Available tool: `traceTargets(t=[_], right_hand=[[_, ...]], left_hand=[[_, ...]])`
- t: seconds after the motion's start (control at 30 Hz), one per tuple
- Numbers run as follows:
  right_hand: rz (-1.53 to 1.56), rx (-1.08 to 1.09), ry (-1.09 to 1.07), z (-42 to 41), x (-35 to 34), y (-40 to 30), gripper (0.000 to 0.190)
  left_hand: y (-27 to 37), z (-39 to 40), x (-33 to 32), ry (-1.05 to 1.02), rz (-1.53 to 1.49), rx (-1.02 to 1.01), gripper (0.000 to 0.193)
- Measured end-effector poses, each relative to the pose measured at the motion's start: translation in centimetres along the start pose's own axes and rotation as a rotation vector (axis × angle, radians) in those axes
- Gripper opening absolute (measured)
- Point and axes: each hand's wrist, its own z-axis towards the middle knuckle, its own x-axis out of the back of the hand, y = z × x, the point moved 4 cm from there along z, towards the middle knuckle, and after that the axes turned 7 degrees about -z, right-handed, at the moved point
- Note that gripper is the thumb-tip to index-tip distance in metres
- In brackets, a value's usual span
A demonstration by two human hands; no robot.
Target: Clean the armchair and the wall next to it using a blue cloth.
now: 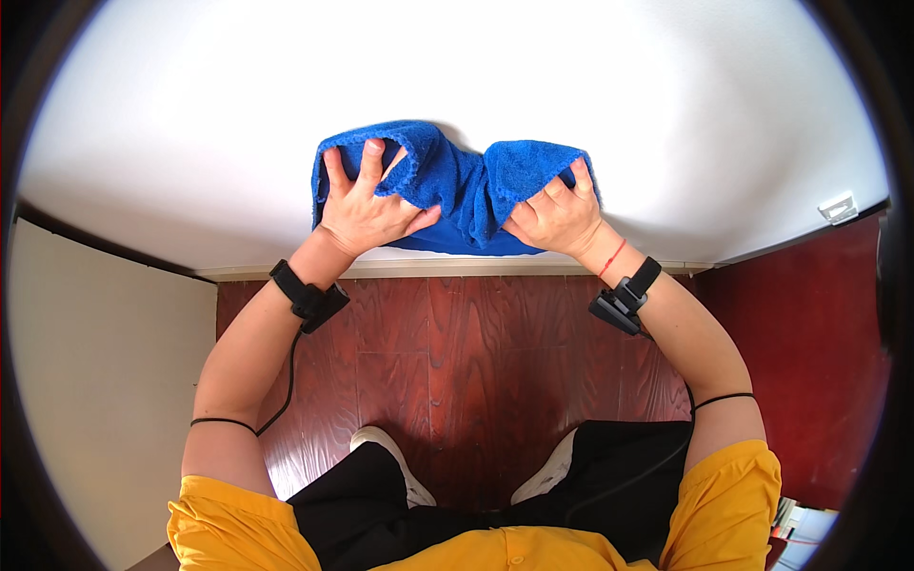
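Observation:
A blue terry cloth (457, 193) lies bunched against a white wall (500, 64), just above the pale skirting. On its left end rests my left hand (368, 196), fingers spread and partly under a folded edge of the cloth. My right hand (560, 210) is at the right end, its fingers curled into the cloth, with some fingertips hidden beneath the fold. Between the hands the fabric is gathered in creases. Both wrists carry black straps with small black devices and cables.
Dark red wood flooring (464, 335) runs below the skirting (457, 268). A pale panel (107, 371) stands at the left, a dark red panel (792, 357) at the right. A white wall socket or switch (838, 208) is at the far right. My shoes (393, 457) are on the floor.

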Motion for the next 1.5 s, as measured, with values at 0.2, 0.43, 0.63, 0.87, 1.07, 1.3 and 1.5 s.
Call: traceTargets(t=[0.2,0.43,0.63,0.87,1.07,1.3,1.5], right_hand=[[0.034,-0.019,0.045,-0.4,-0.3,-0.1,0.026],[0.027,-0.006,-0.005,-0.4,0.0,-0.1,0.028],[0.021,-0.007,0.021,-0.5,-0.2,0.0,0.027],[-0.007,0.006,0.016,-0.1,-0.1,-0.1,0.027],[0.009,0.005,0.005,-0.3,0.0,-0.2,0.031],[0.02,-0.007,0.0,-0.9,-0.1,-0.6,0.029],[0.097,-0.069,-0.073,-1.1,-0.5,-0.9,0.012]], left_hand=[[0.1,0.1,-0.1,0.016,0.011,0.004,0.038],[0.1,0.0,-0.1,0.017,0.004,0.008,0.037],[0.2,0.2,0.0,0.02,0.0,0.007,0.036],[0.1,-0.3,-0.2,0.019,-0.003,-0.004,0.034],[0.1,-0.2,-0.1,0.016,-0.007,0.001,0.035],[0.2,-0.2,-0.1,0.008,0.002,0.014,0.038],[0.7,-1.4,-0.8,-0.039,-0.009,-0.027,0.053]])
